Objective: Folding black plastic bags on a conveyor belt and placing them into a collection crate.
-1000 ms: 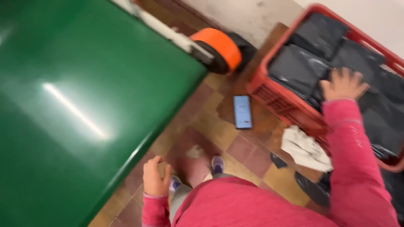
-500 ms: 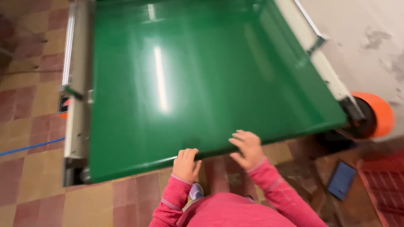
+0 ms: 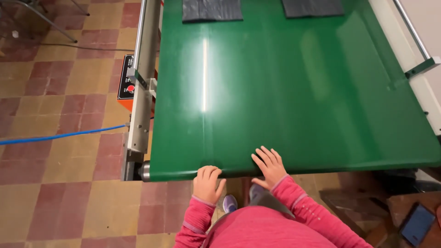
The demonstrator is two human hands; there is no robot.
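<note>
A wide green conveyor belt [image 3: 294, 92] fills most of the view. My left hand [image 3: 206, 183] rests with curled fingers on the belt's near edge and holds nothing. My right hand [image 3: 270, 166] lies flat, fingers spread, on the belt's near edge just to the right of it. At the far end of the belt lie two flat dark grey bags, one to the left [image 3: 212, 10] and one to the right [image 3: 312, 7]. Both my sleeves are pink.
A metal side rail [image 3: 143, 78] with an orange and black control box [image 3: 126, 82] runs along the belt's left. A blue cable [image 3: 59, 136] crosses the tiled floor. A phone [image 3: 417, 224] lies at the lower right. A white frame [image 3: 413, 50] edges the belt's right side.
The view swung from the red crate of dark bags to the belt. My right hand left the crate, and both hands now rest on the belt's near edge.
</note>
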